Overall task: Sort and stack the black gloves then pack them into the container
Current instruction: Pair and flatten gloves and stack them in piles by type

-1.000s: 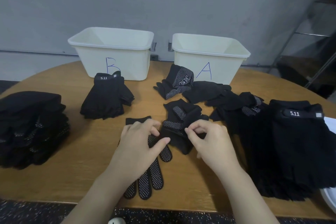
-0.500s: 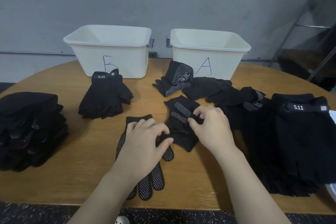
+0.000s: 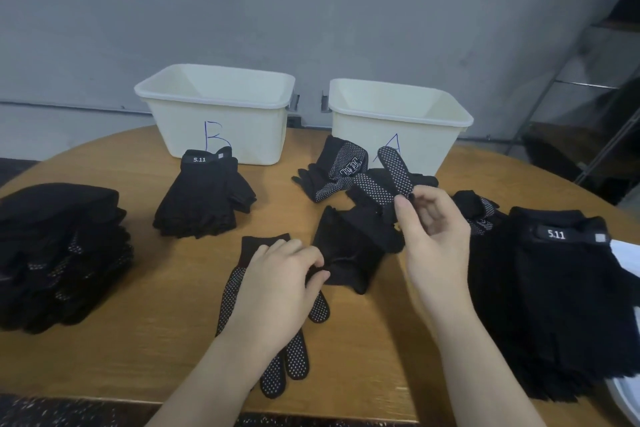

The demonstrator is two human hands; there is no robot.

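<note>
A black dotted glove (image 3: 273,350) lies flat on the wooden table (image 3: 145,329) under my left hand (image 3: 277,288), whose fingertips pinch the near edge of a second black glove (image 3: 349,246). My right hand (image 3: 433,236) pinches that second glove's dotted fingers (image 3: 391,173) and holds them lifted above the table. Two cream containers stand at the back, one marked B (image 3: 214,104) and one marked A (image 3: 398,111). A small stack of 5.11 gloves (image 3: 204,198) sits in front of B.
A tall pile of black gloves (image 3: 59,253) fills the left side. A large pile of 5.11 gloves (image 3: 561,295) covers the right side, with loose dotted gloves (image 3: 332,170) in front of A. A white object (image 3: 623,395) shows at the right edge.
My right hand has lifted the dotted fingers of the middle glove up and back, unfolding it. My left hand has slid right onto that glove's near edge.
</note>
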